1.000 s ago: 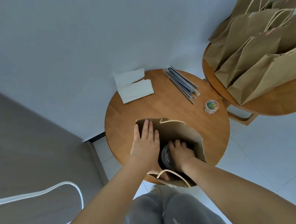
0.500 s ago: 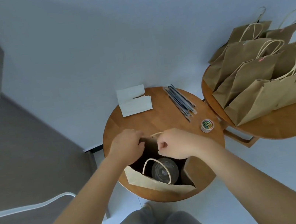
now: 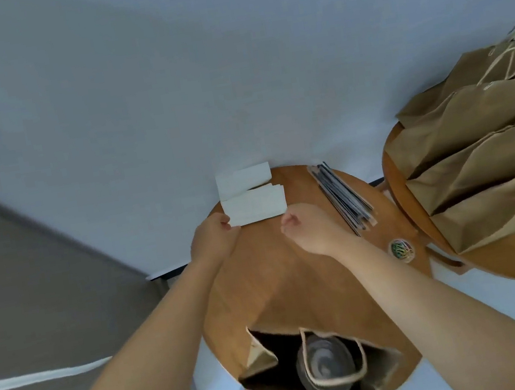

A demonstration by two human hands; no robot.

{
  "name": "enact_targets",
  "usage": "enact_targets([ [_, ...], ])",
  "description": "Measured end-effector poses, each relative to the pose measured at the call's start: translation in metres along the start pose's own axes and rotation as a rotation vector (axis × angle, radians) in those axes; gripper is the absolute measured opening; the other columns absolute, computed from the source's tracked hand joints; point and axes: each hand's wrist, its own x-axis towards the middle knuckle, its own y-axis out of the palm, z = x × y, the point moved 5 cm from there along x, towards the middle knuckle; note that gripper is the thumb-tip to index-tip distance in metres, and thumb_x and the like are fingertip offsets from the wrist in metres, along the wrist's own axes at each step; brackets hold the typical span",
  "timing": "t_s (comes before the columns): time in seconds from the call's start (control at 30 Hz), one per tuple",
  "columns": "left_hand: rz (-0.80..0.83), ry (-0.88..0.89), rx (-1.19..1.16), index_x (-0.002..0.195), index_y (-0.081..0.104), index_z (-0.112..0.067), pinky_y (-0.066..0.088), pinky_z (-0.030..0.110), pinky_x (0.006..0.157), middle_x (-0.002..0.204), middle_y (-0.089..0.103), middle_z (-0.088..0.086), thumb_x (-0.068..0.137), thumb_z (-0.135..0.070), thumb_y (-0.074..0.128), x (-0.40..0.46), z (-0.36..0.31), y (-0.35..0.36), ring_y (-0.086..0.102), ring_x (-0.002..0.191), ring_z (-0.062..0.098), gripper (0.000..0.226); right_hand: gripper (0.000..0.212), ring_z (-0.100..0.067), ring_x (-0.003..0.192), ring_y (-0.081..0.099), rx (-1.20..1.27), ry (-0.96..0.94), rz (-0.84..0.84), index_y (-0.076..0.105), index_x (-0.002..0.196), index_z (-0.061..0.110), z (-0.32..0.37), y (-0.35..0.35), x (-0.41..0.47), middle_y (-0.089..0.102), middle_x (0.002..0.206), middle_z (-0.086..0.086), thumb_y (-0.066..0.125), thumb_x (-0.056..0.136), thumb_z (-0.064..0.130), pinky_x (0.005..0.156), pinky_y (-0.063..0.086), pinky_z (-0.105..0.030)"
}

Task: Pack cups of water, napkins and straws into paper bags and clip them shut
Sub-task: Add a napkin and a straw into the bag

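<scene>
Reaching for napkins point(image 3: 254, 208): left hand point(image 3: 212, 239) touches the stack, grip unclear; right hand point(image 3: 302, 228) fisted, empty. Cup point(image 3: 325, 366) sits bagged; napkin, straw, clip remain.

Both arms outstretched, hands side by side: left hand point(image 3: 214, 240) curled, right hand point(image 3: 301, 226) fisted.

Smooth wooden table point(image 3: 296, 276), matt paper bag point(image 3: 382, 364)

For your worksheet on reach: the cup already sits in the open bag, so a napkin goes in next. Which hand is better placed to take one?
The left hand: its fingers already touch the near napkin stack. The right hand, curled and holding nothing, sits just right of the stack.
</scene>
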Motion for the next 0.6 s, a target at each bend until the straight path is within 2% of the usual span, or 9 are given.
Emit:
enact_targets([
  [0.07,0.024,-0.067,-0.083,0.122,0.056,-0.011,0.037,0.020,0.069,0.108,0.057,-0.004,0.087,-0.027,0.061,0.035,0.014,0.013,0.054,0.100,0.015,0.038,0.018,-0.012,0.090,0.055,-0.012,0.073,-0.018,0.061,0.105,0.013,-0.020,0.008,0.027,0.062,0.107,-0.001,0.046,0.095,0.017,0.065,0.040,-0.016],
  [0.13,0.055,-0.161,-0.174,0.125,0.052,-0.011,0.035,0.021,0.067,0.113,0.057,-0.003,0.086,-0.027,0.062,0.070,0.027,0.029,0.049,0.092,0.010,0.043,0.020,-0.023,0.094,0.061,0.005,0.163,-0.028,0.062,0.103,0.006,-0.040,0.019,0.049,0.065,0.107,-0.010,0.046,0.095,0.014,0.074,0.050,-0.029],
  [0.2,0.066,-0.233,-0.230,0.127,0.049,-0.011,0.035,0.019,0.060,0.122,0.057,0.000,0.087,-0.028,0.062,0.104,0.039,0.043,0.049,0.089,0.009,0.046,0.022,-0.028,0.097,0.061,0.037,0.226,-0.003,0.062,0.105,0.003,-0.056,0.034,0.069,0.065,0.105,-0.014,0.046,0.095,0.014,0.084,0.050,-0.039],
  [0.27,0.034,-0.301,-0.328,0.134,0.043,-0.008,0.038,0.018,0.064,0.130,0.054,0.005,0.087,-0.026,0.063,0.139,0.043,0.054,0.053,0.097,0.014,0.054,0.019,-0.022,0.092,0.061,0.109,0.289,0.004,0.059,0.104,0.008,-0.071,0.049,0.088,0.063,0.100,-0.006,0.047,0.095,0.020,0.081,0.049,-0.034],
  [0.33,-0.008,-0.397,-0.492,0.139,0.036,-0.008,0.043,0.024,0.077,0.131,0.051,0.009,0.085,-0.022,0.066,0.170,0.046,0.062,0.055,0.110,0.023,0.063,0.015,-0.013,0.073,0.056,0.212,0.327,0.003,0.056,0.091,0.010,-0.082,0.063,0.108,0.058,0.086,-0.001,0.049,0.093,0.023,0.065,0.045,-0.021],
  [0.37,-0.014,-0.445,-0.577,0.137,0.039,-0.008,0.046,0.027,0.077,0.123,0.054,0.010,0.084,-0.019,0.068,0.183,0.046,0.067,0.058,0.105,0.024,0.061,0.015,-0.010,0.065,0.050,0.249,0.328,0.005,0.052,0.083,0.012,-0.085,0.068,0.119,0.054,0.079,0.002,0.049,0.093,0.023,0.055,0.039,-0.014],
  [0.43,0.029,-0.523,-0.697,0.110,0.053,-0.008,0.046,0.025,0.060,0.091,0.060,0.006,0.083,-0.015,0.068,0.201,0.044,0.076,0.059,0.072,0.018,0.032,0.015,-0.005,0.062,0.046,0.297,0.320,-0.006,0.051,0.079,0.018,-0.087,0.074,0.139,0.051,0.076,0.007,0.049,0.093,0.022,0.048,0.034,-0.010],
  [0.5,0.077,-0.586,-0.731,0.089,0.053,-0.011,0.040,0.020,0.051,0.072,0.057,0.001,0.085,-0.014,0.065,0.204,0.040,0.082,0.052,0.055,0.011,0.013,0.008,-0.005,0.076,0.052,0.344,0.310,-0.020,0.057,0.091,0.020,-0.087,0.078,0.154,0.055,0.087,0.010,0.049,0.094,0.023,0.057,0.038,-0.013],
  [0.6,0.114,-0.534,-0.718,0.087,0.054,-0.015,0.043,0.021,0.056,0.076,0.063,-0.001,0.088,-0.013,0.056,0.199,0.028,0.088,0.059,0.058,0.009,0.004,0.013,-0.010,0.089,0.054,0.396,0.316,-0.042,0.058,0.096,0.020,-0.086,0.084,0.167,0.056,0.090,0.011,0.050,0.094,0.031,0.072,0.042,-0.021],
])
